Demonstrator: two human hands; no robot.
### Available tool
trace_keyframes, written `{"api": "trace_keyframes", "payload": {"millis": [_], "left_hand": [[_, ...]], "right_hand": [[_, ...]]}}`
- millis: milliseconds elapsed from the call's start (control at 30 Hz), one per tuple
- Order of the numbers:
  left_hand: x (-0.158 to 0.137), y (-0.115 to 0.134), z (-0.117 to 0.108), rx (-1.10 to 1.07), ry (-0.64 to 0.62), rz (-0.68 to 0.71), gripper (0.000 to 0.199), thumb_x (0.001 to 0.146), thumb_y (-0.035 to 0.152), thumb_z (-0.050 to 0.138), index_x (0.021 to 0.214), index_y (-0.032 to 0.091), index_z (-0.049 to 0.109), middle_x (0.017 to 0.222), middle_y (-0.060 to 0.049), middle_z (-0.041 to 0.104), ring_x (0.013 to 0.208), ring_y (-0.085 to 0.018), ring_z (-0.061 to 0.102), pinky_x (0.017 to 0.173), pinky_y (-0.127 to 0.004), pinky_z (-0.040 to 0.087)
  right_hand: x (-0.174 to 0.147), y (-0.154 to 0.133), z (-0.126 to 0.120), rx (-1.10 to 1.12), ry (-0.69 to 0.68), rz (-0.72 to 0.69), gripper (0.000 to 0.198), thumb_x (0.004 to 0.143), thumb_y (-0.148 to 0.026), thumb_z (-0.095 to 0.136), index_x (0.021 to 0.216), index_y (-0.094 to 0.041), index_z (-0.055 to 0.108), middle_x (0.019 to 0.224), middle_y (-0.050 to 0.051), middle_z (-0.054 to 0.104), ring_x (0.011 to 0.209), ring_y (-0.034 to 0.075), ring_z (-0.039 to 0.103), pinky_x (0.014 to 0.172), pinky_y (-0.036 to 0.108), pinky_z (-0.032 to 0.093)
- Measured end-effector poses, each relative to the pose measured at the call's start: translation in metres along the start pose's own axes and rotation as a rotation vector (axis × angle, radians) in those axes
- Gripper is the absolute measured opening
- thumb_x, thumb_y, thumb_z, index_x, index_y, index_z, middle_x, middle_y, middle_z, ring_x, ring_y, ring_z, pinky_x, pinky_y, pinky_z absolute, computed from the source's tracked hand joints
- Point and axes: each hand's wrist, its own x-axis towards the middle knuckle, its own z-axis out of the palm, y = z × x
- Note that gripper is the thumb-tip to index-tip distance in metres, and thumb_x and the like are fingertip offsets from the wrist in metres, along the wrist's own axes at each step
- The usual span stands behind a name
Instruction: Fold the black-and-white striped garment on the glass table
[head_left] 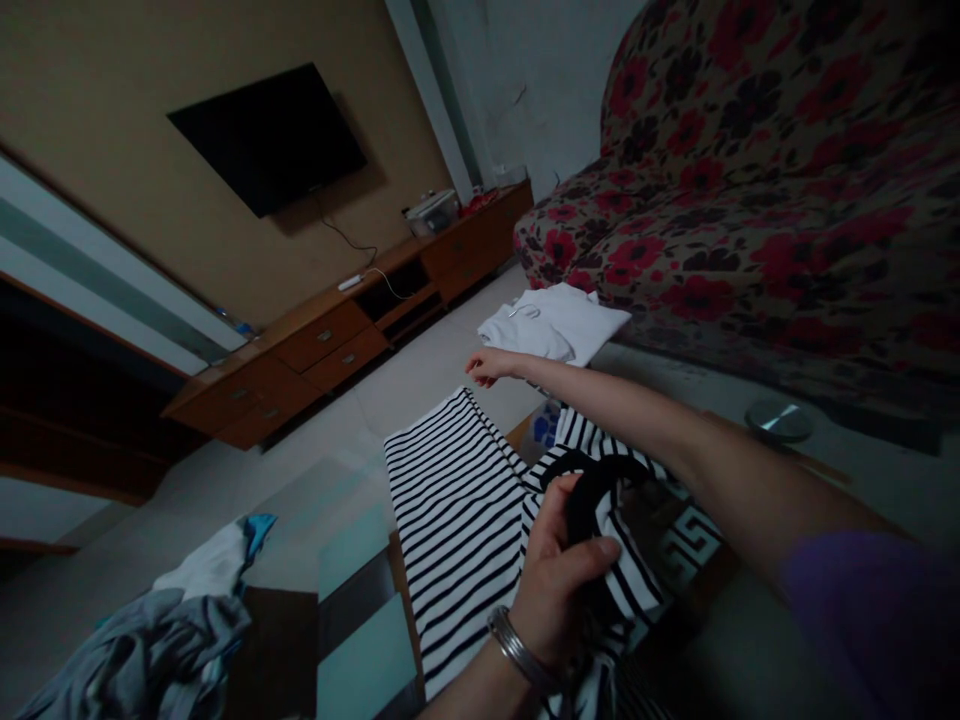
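Note:
A black-and-white striped top [457,520] lies spread over a low table, its far edge reaching out toward the TV stand. My left hand [559,575], with a silver bangle at the wrist, is closed around the black neckband [589,500] of this top, and cloth bunches about it. My right hand [487,367] is stretched forward just above the far corner of the striped cloth. Its fingers are loosely bent and apart, with no cloth visible in them. Beyond it is a folded white garment [562,320].
The low table [367,650] has glass panels. Grey and white clothes [157,630] are heaped at lower left. A floral sofa [705,240] stands at right, near a round glass-like disc [780,420]. A wooden TV stand [322,350] runs along the wall beneath a television [270,135].

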Motion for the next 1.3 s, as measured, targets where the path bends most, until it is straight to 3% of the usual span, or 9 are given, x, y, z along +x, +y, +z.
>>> {"api": "trace_keyframes", "payload": {"millis": [133, 200, 267, 433, 533, 733, 1033, 1133, 1300], "left_hand": [[-0.002, -0.001, 0.001, 0.445, -0.176, 0.094, 0.050, 0.076, 0.024, 0.066, 0.125, 0.023, 0.053, 0.122, -0.007, 0.058, 0.111, -0.021, 0.054, 0.098, -0.036, 0.041], [0.002, 0.011, -0.007, 0.738, -0.363, 0.142, 0.036, 0.083, 0.025, 0.059, 0.119, 0.021, 0.060, 0.120, -0.008, 0.060, 0.111, -0.021, 0.054, 0.101, -0.036, 0.039], [0.014, 0.029, -0.027, 0.973, -0.375, 0.206, 0.027, 0.090, 0.022, 0.046, 0.108, 0.020, 0.066, 0.112, -0.007, 0.064, 0.106, -0.019, 0.057, 0.098, -0.036, 0.041], [0.066, 0.083, -0.131, 1.645, 0.211, 0.400, 0.036, 0.085, 0.007, 0.038, 0.110, 0.015, 0.063, 0.121, -0.012, 0.060, 0.116, -0.022, 0.051, 0.105, -0.041, 0.036], [0.082, 0.099, -0.192, 1.946, 0.392, 0.242, 0.037, 0.089, 0.018, 0.043, 0.123, 0.020, 0.057, 0.142, -0.011, 0.045, 0.133, -0.028, 0.035, 0.108, -0.050, 0.029], [0.037, 0.094, -0.244, 2.036, 0.406, -0.009, 0.049, 0.095, 0.040, 0.037, 0.140, 0.022, 0.039, 0.152, -0.011, 0.031, 0.139, -0.031, 0.026, 0.108, -0.055, 0.026], [-0.133, 0.072, -0.240, 1.985, 0.424, -0.249, 0.058, 0.092, 0.041, 0.041, 0.145, 0.020, 0.032, 0.156, -0.014, 0.021, 0.142, -0.034, 0.018, 0.104, -0.061, 0.028], [-0.170, 0.077, -0.247, 1.840, 0.366, -0.198, 0.052, 0.093, 0.040, 0.038, 0.140, 0.020, 0.039, 0.152, -0.013, 0.032, 0.140, -0.029, 0.028, 0.108, -0.053, 0.029], [-0.156, 0.104, -0.281, 1.728, 0.763, 0.022, 0.044, 0.090, 0.031, 0.043, 0.127, 0.009, 0.050, 0.130, -0.018, 0.055, 0.123, -0.026, 0.049, 0.106, -0.040, 0.036]], "right_hand": [[-0.054, 0.000, -0.031, -0.075, -0.112, -0.031, 0.016, 0.082, -0.009, 0.051, 0.095, -0.010, 0.060, 0.069, 0.002, 0.063, 0.057, 0.009, 0.056, 0.057, 0.019, 0.046], [-0.088, 0.006, -0.041, -0.164, -0.165, -0.073, 0.022, 0.085, -0.014, 0.050, 0.103, -0.010, 0.061, 0.079, 0.005, 0.066, 0.063, 0.010, 0.058, 0.060, 0.020, 0.047], [-0.126, 0.012, -0.045, -0.292, -0.155, -0.113, 0.024, 0.086, -0.018, 0.049, 0.104, -0.009, 0.062, 0.083, 0.006, 0.067, 0.067, 0.011, 0.059, 0.062, 0.022, 0.046], [-0.220, 0.015, -0.015, -0.585, 0.001, -0.292, 0.022, 0.090, -0.028, 0.050, 0.092, -0.014, 0.068, 0.091, 0.007, 0.066, 0.086, 0.017, 0.059, 0.080, 0.029, 0.044], [-0.263, 0.019, 0.025, -0.705, 0.082, -0.352, 0.023, 0.089, -0.033, 0.055, 0.101, -0.017, 0.066, 0.100, 0.009, 0.064, 0.097, 0.021, 0.055, 0.087, 0.035, 0.043], [-0.289, 0.043, 0.063, -0.870, 0.106, -0.383, 0.047, 0.078, -0.016, 0.064, 0.125, -0.020, 0.056, 0.120, 0.011, 0.058, 0.112, 0.024, 0.050, 0.096, 0.043, 0.040], [-0.248, 0.028, 0.052, -0.766, -0.202, -0.477, 0.051, 0.070, 0.002, 0.045, 0.113, -0.019, 0.064, 0.108, 0.008, 0.064, 0.106, 0.018, 0.056, 0.095, 0.036, 0.042], [-0.237, 0.019, 0.041, -0.766, -0.335, -0.444, 0.053, 0.069, 0.000, 0.051, 0.117, -0.020, 0.062, 0.115, 0.007, 0.063, 0.109, 0.018, 0.056, 0.099, 0.034, 0.040], [-0.264, -0.018, 0.055, -1.025, -0.134, -0.373, 0.045, 0.066, -0.018, 0.072, 0.111, -0.019, 0.065, 0.110, 0.013, 0.061, 0.105, 0.029, 0.055, 0.090, 0.042, 0.044]]}}
